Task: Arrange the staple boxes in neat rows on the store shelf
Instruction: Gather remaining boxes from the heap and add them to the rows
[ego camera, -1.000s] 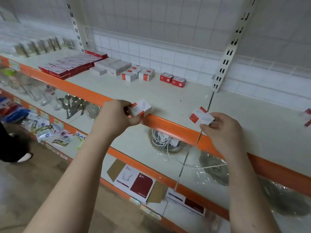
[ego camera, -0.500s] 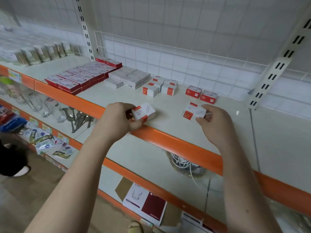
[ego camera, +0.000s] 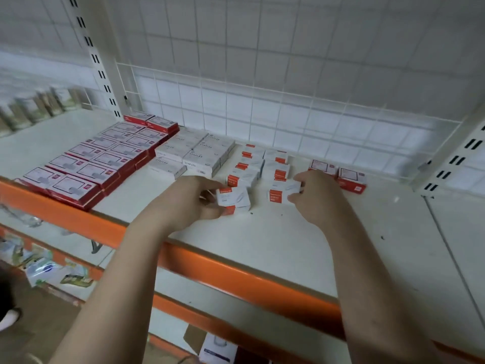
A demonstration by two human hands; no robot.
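- Orange shelf edge [ego camera: 236, 269] runs along the lower frame; bare shelf [ego camera: 275, 240] behind it.
- Mid-frame, left hand [ego camera: 189, 203] grips one white-and-red staple box [ego camera: 233, 199]; right hand [ego camera: 319, 198] grips a second box [ego camera: 283, 191], both resting on the shelf.
- Behind them, two short rows of matching boxes [ego camera: 259, 164].
- Two red boxes [ego camera: 338, 174] at right.
- Red packs [ego camera: 105, 158] and white packs [ego camera: 196, 153] fill the upper left.

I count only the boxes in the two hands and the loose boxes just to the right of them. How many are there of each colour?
White with a red band: 2, the left box in the left hand and the right box in the right hand.
Red: 2, the near red box and the far red box.
Total: 4
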